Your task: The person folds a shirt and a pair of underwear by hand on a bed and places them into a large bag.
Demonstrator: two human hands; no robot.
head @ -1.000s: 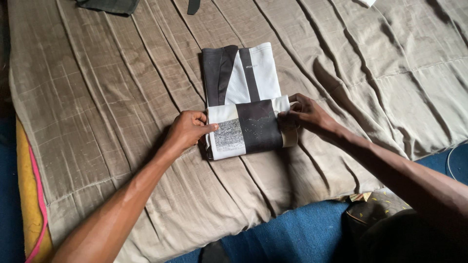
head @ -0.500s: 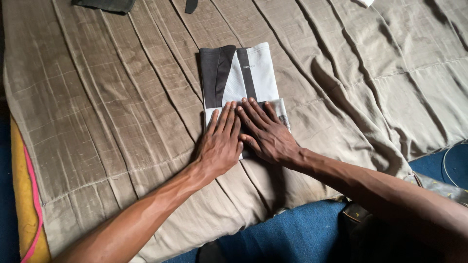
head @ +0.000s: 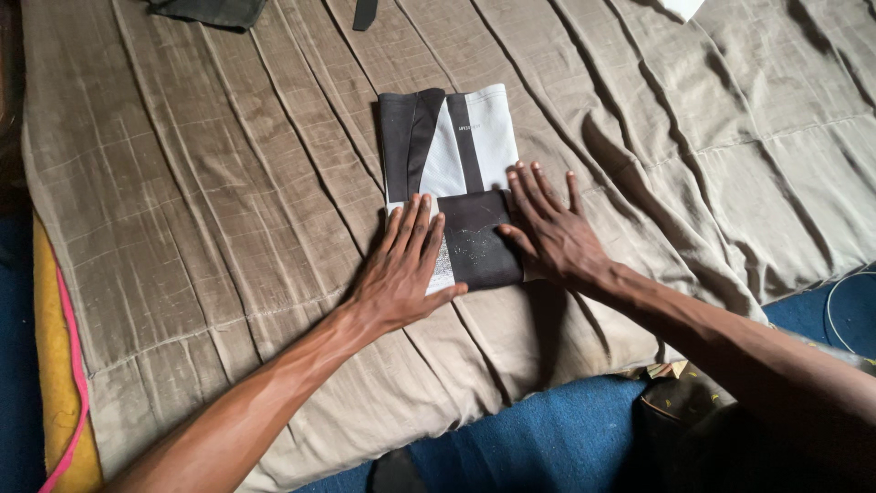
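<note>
A folded black and white garment (head: 453, 155) lies on a beige quilted bedcover (head: 228, 210). My left hand (head: 401, 269) lies flat, fingers together, on the garment's near left corner. My right hand (head: 547, 228) lies flat with fingers spread on the garment's near right edge, partly on the bedcover. A dark folded panel (head: 476, 239) of the garment shows between the two hands. Neither hand grips anything.
A dark cloth (head: 210, 11) and a dark strap (head: 365, 13) lie at the far edge of the bedcover. A yellow and pink edge (head: 57, 365) runs along the left. Blue floor covering (head: 547, 438) lies below, with a cable (head: 844, 301) at the right.
A second ago both hands pinched the garment's near fold at its sides. They then pressed flat side by side on its middle and have now slid apart toward the left and right edges.
</note>
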